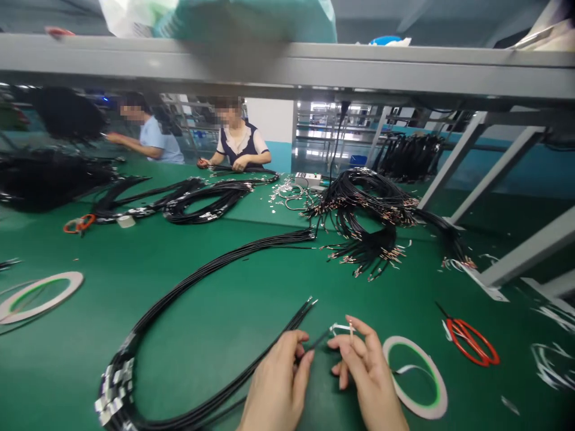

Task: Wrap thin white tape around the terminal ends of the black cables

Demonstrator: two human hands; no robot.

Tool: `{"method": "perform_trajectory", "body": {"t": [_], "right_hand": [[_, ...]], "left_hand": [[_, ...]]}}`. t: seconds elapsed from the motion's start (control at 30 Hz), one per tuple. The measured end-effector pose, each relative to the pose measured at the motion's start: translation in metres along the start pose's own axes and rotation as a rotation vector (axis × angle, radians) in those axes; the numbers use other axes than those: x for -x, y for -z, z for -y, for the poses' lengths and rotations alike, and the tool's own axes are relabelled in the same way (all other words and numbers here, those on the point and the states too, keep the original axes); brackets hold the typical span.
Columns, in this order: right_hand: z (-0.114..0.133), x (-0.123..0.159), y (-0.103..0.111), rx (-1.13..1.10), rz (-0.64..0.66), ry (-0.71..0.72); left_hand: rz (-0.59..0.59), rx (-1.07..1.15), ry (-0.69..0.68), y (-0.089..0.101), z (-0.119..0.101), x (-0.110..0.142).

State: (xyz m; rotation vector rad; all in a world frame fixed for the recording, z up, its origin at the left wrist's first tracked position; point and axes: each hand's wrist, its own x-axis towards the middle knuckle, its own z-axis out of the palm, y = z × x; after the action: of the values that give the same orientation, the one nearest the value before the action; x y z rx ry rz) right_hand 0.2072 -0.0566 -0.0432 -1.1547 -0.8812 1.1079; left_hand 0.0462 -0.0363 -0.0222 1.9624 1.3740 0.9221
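Between the thumb and fingers of my left hand (283,377) is a black cable (320,340), its end pointing up to the right. My right hand (366,365) is closed at that end, with a narrow white strip (342,327) at its fingertips, apparently tape; the exact contact is hard to make out. A small copper-coloured tip (351,332) shows by the right fingers. Under and left of my left hand curves a bundle of black cables (188,281) with white labels (114,392). Beside my right hand lies a roll of white tape (438,395).
Red-handled scissors (474,341) lie at the right, near white scraps (550,365). Heaped cable coils (363,197) with copper ends stand behind. Another tape roll (67,284) and orange scissors (78,224) are at the left. Two co-workers sit across; a shelf beam (404,66) spans above.
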Motion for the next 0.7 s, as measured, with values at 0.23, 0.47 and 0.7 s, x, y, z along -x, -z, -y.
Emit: {"method": "perform_trajectory", "body": {"t": [0.23, 0.47, 0.7], "right_hand": [[0.009, 0.007, 0.001, -0.093, -0.008, 0.005], [0.011, 0.001, 0.002, -0.118, -0.041, -0.018], [0.001, 0.004, -0.007, -0.156, 0.028, -0.086]], "left_hand": [[0.122, 0.14, -0.027, -0.011, -0.008, 0.005], [0.186, 0.207, 0.046, -0.004, -0.013, 0.001], [0.257, 0.557, 0.31, -0.009, -0.009, 0.001]]}}
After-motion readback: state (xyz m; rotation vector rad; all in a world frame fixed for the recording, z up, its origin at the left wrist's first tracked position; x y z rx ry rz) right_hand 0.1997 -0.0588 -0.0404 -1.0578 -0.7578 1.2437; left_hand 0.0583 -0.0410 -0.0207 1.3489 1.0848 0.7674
